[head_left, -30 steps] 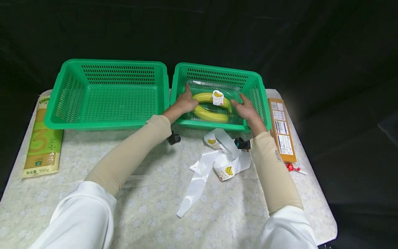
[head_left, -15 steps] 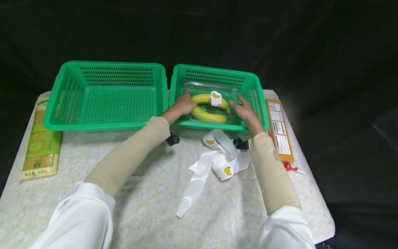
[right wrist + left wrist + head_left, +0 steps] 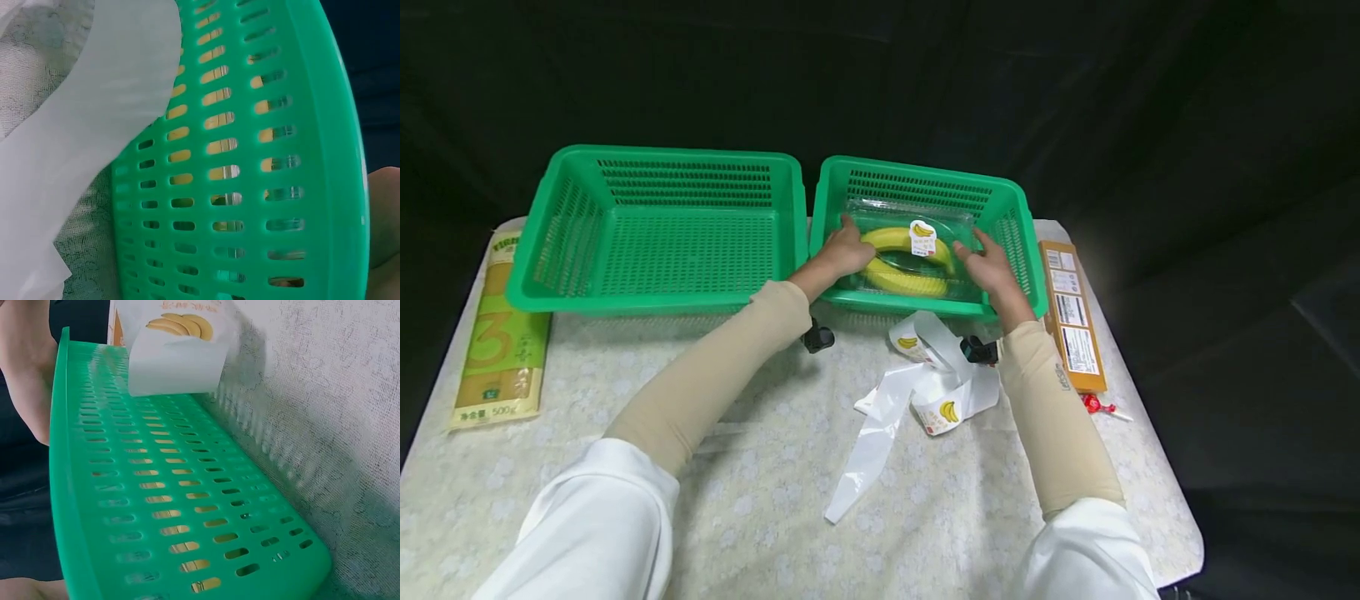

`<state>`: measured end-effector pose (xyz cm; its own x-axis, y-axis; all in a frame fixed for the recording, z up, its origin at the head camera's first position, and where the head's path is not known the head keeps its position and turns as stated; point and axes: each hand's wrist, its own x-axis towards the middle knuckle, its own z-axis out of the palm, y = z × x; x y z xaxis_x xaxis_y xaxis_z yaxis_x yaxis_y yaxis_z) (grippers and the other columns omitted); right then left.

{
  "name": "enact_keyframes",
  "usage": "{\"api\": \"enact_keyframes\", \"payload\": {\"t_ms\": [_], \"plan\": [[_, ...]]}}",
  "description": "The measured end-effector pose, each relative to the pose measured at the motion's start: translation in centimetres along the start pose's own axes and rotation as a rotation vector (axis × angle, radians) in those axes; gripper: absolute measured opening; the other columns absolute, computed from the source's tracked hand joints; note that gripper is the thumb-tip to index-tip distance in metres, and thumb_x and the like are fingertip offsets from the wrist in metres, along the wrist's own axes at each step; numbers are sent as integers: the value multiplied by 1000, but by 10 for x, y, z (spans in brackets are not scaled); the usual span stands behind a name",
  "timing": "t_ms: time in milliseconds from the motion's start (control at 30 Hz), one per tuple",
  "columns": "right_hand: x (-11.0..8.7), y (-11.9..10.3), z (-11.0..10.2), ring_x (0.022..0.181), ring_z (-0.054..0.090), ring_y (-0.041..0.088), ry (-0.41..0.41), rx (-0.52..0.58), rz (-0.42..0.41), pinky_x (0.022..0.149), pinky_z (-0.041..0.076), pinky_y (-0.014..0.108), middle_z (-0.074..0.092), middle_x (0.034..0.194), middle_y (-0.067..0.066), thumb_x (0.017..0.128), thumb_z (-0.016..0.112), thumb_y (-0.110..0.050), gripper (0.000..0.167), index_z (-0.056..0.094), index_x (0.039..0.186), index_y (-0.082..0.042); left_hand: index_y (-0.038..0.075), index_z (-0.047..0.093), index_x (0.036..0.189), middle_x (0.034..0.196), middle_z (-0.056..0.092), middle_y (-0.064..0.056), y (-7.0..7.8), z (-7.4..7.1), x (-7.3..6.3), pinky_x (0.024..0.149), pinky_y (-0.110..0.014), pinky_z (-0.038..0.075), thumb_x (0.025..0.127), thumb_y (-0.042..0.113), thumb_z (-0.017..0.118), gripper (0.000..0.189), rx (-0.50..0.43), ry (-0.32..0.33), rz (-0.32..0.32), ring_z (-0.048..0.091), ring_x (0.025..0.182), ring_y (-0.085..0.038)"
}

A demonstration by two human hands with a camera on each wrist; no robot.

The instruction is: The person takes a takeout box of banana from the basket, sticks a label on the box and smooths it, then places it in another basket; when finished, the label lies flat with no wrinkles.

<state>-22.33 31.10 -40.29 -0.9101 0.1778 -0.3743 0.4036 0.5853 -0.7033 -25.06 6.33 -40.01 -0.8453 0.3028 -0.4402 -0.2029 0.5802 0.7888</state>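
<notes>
A clear plastic fruit box with yellow bananas in it lies inside the right green basket. On its lid is a white banana label. My left hand grips the box's left end, thumb over the lid. At the other end my right hand holds the box, its thumb toward the lid. The fingers' undersides are hidden by the box and the basket. In both wrist views the basket's slotted wall fills most of the picture, with yellow showing through the slots.
A second green basket stands at the left. In front of the right basket lies a crumpled strip of banana labels. A noodle packet is at far left; an orange carton and red lollipop are at right.
The view has shifted slightly. Both hands stay at the ends of the box, which sits in the right basket much as before.
</notes>
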Motion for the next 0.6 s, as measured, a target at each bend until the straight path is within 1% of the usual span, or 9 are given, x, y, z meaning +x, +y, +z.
{"api": "enact_keyframes", "payload": {"t_ms": [67,100,133,167,200,233,267,433,600], "plan": [[-1,-2,0,152,27,39,28,-25,0,121,31,57,19,167,19,106,44,-41,71,12,163,-15,6,-17,159,141,51,-23,1,2,-1,52,-28,37,98,10,41,85,25,32,25,51,60,-14],[-1,-3,-1,151,29,40,45,-39,-2,120,32,57,22,166,21,106,45,-41,71,14,163,-13,7,-18,159,157,35,-26,2,3,-2,63,-28,47,98,11,42,86,42,45,39,64,84,-18],[-1,-5,-1,151,29,40,63,-56,-7,120,33,57,23,166,21,106,46,-40,70,16,162,-11,8,-18,159,166,16,-26,3,4,-4,79,-32,53,99,12,44,86,61,69,63,63,114,-25],[-1,-6,-1,150,30,41,82,-70,-12,120,33,57,24,165,22,106,46,-40,70,17,162,-10,9,-17,160,167,9,-26,4,6,-6,95,-36,53,100,13,45,87,82,94,88,47,139,-31],[-1,-8,-2,150,30,41,100,-85,-20,120,33,57,25,164,23,106,46,-39,69,19,162,-9,11,-16,160,168,-10,-23,4,7,-9,110,-43,46,100,14,47,87,99,121,123,25,153,-37],[-1,-11,-3,150,30,41,120,-105,-31,120,33,57,27,164,23,105,47,-40,69,20,161,-8,11,-13,161,168,-9,-23,6,7,-13,120,-48,34,101,15,47,85,111,147,167,5,157,-40],[-2,-13,-3,150,31,41,138,-124,-46,120,33,57,28,163,23,105,47,-40,70,21,161,-7,12,-10,162,169,-8,-22,7,7,-17,125,-52,24,102,16,48,83,105,172,212,1,157,-40],[-15,-21,0,153,23,42,154,-227,-125,124,24,58,24,165,22,102,46,-54,79,19,161,-9,14,13,163,169,12,-18,1,0,-42,127,-55,19,102,15,51,72,77,318,435,14,157,-36],[-35,-23,9,154,19,42,176,-283,-258,125,18,60,24,165,22,103,37,-59,77,24,161,-9,15,23,161,167,21,-15,-24,-17,-74,126,-57,19,100,16,55,69,86,407,510,19,156,-34]]}}
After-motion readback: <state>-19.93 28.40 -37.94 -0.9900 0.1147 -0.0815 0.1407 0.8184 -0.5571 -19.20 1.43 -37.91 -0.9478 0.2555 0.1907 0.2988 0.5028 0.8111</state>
